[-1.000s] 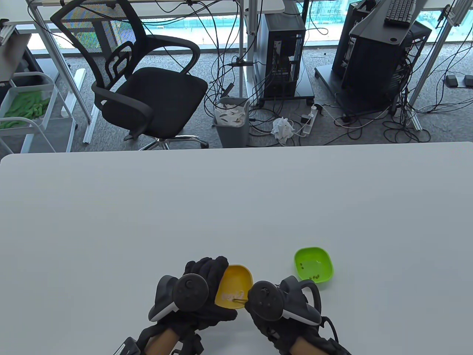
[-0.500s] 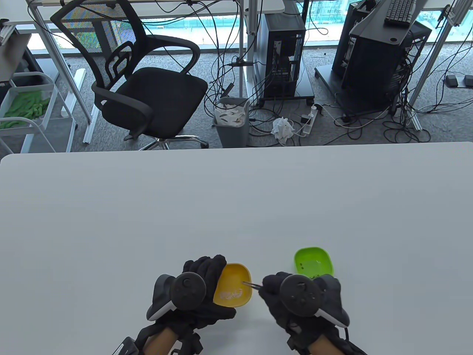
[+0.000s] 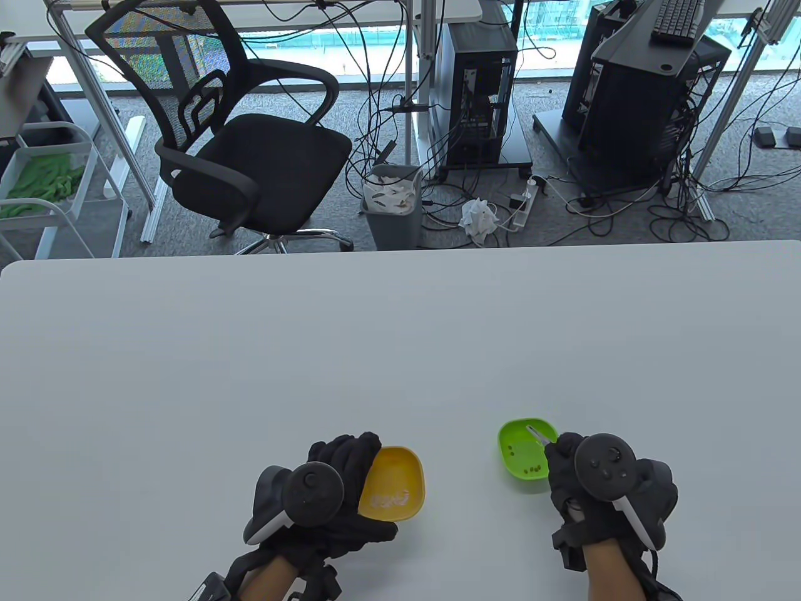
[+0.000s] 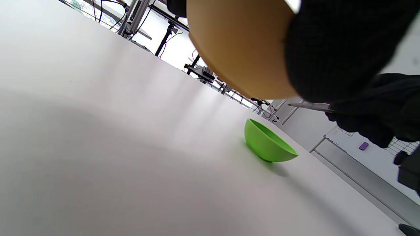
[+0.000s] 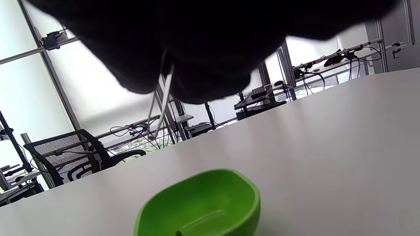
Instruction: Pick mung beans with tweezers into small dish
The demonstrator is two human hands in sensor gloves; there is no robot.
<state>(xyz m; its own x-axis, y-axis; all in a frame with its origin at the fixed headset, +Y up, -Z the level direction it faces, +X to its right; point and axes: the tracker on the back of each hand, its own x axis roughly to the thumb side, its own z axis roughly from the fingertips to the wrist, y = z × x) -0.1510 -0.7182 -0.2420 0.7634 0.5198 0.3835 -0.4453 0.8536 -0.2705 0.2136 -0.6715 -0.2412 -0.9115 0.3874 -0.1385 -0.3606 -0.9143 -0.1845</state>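
My left hand (image 3: pixel 348 460) grips the left rim of a yellow dish (image 3: pixel 395 483) and holds it tilted; its underside fills the top of the left wrist view (image 4: pixel 239 49). My right hand (image 3: pixel 559 448) pinches metal tweezers (image 3: pixel 537 434), tips over the far rim of the green dish (image 3: pixel 524 456). Several dark mung beans (image 3: pixel 533 468) lie in the green dish. In the right wrist view the tweezers (image 5: pixel 161 108) hang above the green dish (image 5: pixel 203 200). Whether the tips hold a bean is too small to tell.
The white table (image 3: pixel 400 350) stretches far beyond both dishes. Past its far edge stand an office chair (image 3: pixel 250 144), a waste bin (image 3: pixel 392 206) and computer towers amid cables on the floor.
My right hand has moved right with the tweezers, from inside the yellow dish to over the green dish. My left hand has kept its hold on the yellow dish, barely shifting.
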